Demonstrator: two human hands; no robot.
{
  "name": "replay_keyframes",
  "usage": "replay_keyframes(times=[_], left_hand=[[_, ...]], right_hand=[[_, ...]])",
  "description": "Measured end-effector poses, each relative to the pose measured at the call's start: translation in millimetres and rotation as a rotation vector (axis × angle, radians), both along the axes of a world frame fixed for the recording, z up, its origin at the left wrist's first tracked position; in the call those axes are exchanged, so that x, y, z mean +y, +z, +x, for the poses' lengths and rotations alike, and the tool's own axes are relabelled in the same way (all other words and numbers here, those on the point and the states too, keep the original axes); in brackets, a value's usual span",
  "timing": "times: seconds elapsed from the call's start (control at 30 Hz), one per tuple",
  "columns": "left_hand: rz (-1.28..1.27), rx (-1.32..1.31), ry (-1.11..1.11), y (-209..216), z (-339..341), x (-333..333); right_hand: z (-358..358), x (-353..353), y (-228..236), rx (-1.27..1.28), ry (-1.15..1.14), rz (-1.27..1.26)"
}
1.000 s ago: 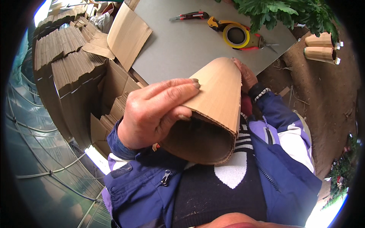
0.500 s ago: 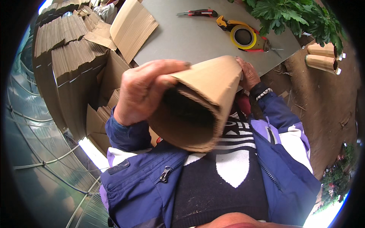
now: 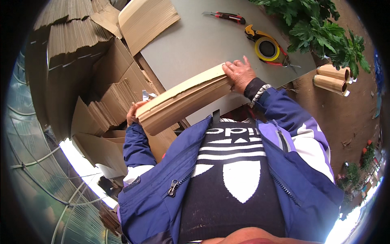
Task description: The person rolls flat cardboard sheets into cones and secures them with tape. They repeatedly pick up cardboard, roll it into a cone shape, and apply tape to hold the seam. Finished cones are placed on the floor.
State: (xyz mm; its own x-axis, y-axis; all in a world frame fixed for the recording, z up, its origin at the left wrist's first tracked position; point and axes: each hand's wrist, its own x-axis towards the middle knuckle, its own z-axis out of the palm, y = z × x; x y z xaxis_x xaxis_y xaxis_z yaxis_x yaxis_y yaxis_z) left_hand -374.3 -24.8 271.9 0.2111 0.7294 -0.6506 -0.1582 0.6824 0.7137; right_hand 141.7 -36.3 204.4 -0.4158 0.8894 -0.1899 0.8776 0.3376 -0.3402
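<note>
A rolled sheet of tan cardboard (image 3: 185, 97), now seen side-on as a long tube, is held slantwise between both hands in front of my chest. My left hand (image 3: 133, 113) closes on its lower left end, partly hidden behind the cardboard. At the upper right end, my right hand (image 3: 240, 75) grips the roll with the fingers over its top edge. A loose edge of the sheet runs along the tube's side. Beyond it, on the grey tabletop (image 3: 195, 40), lie a red-and-black utility knife (image 3: 229, 16) and a hand-held dispenser with a yellow tape roll (image 3: 260, 52).
Stacked flat cardboard (image 3: 77, 38) fills the left side, with another pile (image 3: 148, 22) on the table's left corner. Leafy green plants (image 3: 317, 34) overhang the far right. Cardboard tubes (image 3: 331, 83) lie at the right over brown ground (image 3: 349, 118).
The cardboard roll has turned from showing its open end to lying lengthwise. My left hand has moved down and left to its end; my right hand has come into fuller view.
</note>
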Motion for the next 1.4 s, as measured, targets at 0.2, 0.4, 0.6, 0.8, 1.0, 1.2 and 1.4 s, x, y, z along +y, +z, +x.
replay_keyframes(times=[0.2,0.4,0.6,0.8,1.0,1.2,1.4], left_hand=[[0.127,0.845,-0.925,-24,95,42],[0.758,1.047,-1.124,-84,283,24],[0.682,0.959,-1.141,-89,283,31],[0.605,0.975,-1.244,-76,299,45],[0.704,0.827,-1.175,-92,370,22],[0.497,0.689,-1.258,-107,370,52],[0.465,0.489,-1.144,-158,338,48]], right_hand=[[-67,-4,-17,-0.243,0.094,0.142],[-50,-10,-28,-0.028,-0.009,0.170],[2,-56,-69,0.710,-0.877,-0.242],[-11,-53,-91,1.473,-1.030,-0.979],[63,-91,-91,1.332,-1.054,-0.602],[92,-107,-114,1.278,-0.965,-0.547],[60,-101,-122,0.941,-0.881,-0.201]])
